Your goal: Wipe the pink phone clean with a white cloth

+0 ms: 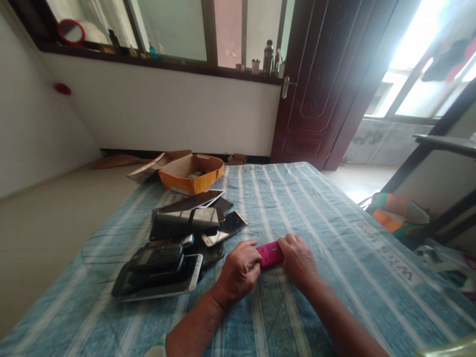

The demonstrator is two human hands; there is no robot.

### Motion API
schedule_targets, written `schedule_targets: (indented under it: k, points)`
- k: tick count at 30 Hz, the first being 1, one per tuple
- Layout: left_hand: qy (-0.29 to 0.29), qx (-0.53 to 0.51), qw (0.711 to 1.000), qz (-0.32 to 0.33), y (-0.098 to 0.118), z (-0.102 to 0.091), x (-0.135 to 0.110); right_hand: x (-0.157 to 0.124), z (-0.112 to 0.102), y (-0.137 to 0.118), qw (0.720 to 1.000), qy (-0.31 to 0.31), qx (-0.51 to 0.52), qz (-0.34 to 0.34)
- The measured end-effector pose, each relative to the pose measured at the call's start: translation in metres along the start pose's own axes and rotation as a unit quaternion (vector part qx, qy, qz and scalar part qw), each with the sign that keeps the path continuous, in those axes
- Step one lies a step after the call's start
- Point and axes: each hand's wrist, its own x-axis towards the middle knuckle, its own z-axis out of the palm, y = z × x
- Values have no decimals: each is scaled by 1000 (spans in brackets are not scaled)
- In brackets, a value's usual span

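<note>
A small bright pink mobile phone [270, 254] is held between both hands, low over the striped blue cloth [320, 218]. My left hand [241, 267] grips its left end with curled fingers. At the right end, my right hand [297, 258] closes on it, thumb and fingers around the edge. Left of my hands lies a pile of old phones and devices. In it are a gold-edged smartphone [227, 229], a black handset with a small screen [158, 257], a white-edged device [167, 286] and a dark folding case [186, 221].
An open orange cardboard box [197, 184] with some items inside stands at the cloth's far left edge, its lid folded back. Beyond are a white wall, a dark red door [320, 84] and a window sill holding a flask [268, 57]. A dark rack [446, 145] stands at right.
</note>
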Motion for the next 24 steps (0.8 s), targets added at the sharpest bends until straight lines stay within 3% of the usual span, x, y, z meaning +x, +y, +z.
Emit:
schedule_targets:
  k: [11,24]
  points:
    - [-4,-14,1000,-9,1,1,1,-19,3,-34,991,70,59,-97]
    - [-11,-27,999,-24,-3,0,-1,13,-1,-33,994,-7,61,-87]
